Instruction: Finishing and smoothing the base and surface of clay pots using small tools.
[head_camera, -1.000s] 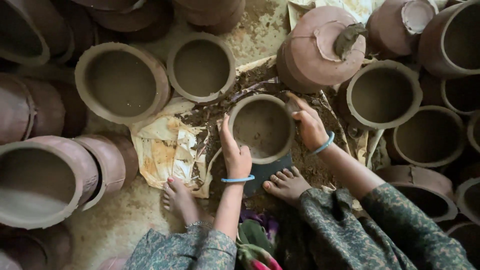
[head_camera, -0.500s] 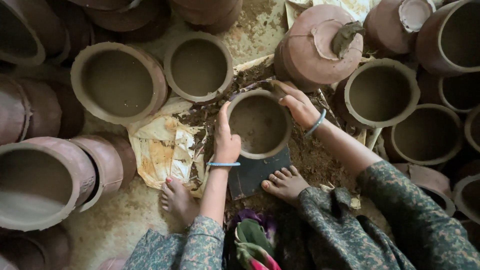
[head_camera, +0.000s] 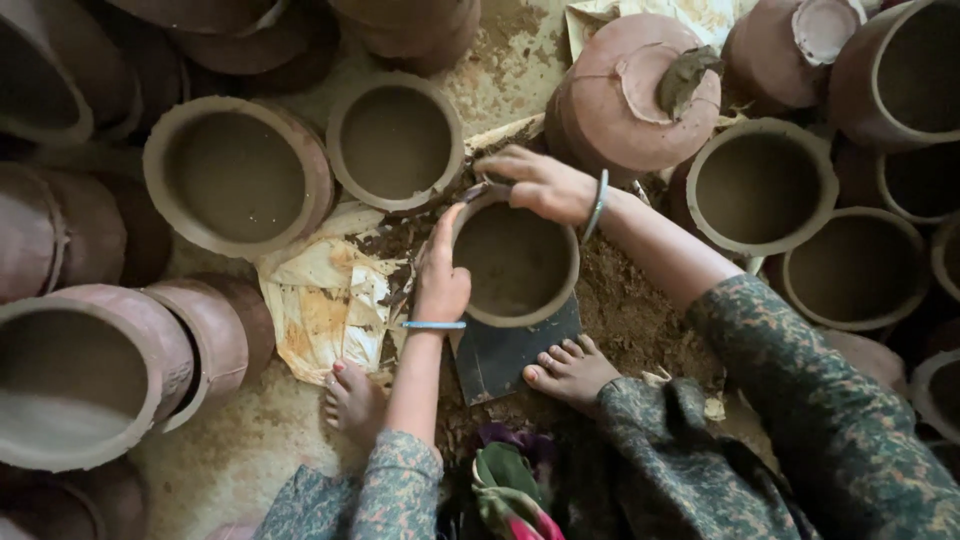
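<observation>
Working the rim of a small clay pot (head_camera: 515, 262) — that looks like the step in hand: trimming or smoothing the lip while the wall is steadied. Left hand (head_camera: 441, 283) lies flat against the pot's near-left wall, fingers straight up the side, palm pressing — bracing, not clenched round it. Right hand (head_camera: 545, 185) sits on the far rim, fingers pinched on what seems a thin tool or the lip itself; too small to tell which, so can't say exactly what it grasps.

Pot stands upright between the two hands, on a dark flat slab (head_camera: 505, 355), w/ a bare foot (head_camera: 572, 370) touching the slab's near edge, just below the grip.

Next move, as I judge it: turn the pot a little under the left palm and carry the right hand's pinch along the rim — light, even pressure, since the clay looks soft and damp.

Materials: pot is grey-brown, matte, round-mouthed, thick lip. Loose clay crumbs around the base. Left of the grip, a crumpled yellowish sheet (head_camera: 325, 300). Beyond the right hand, a redder upturned pot (head_camera: 620, 100), domed, smoother. More open pots ring the spot, e.g. one just past the grip (head_camera: 395, 140).
</observation>
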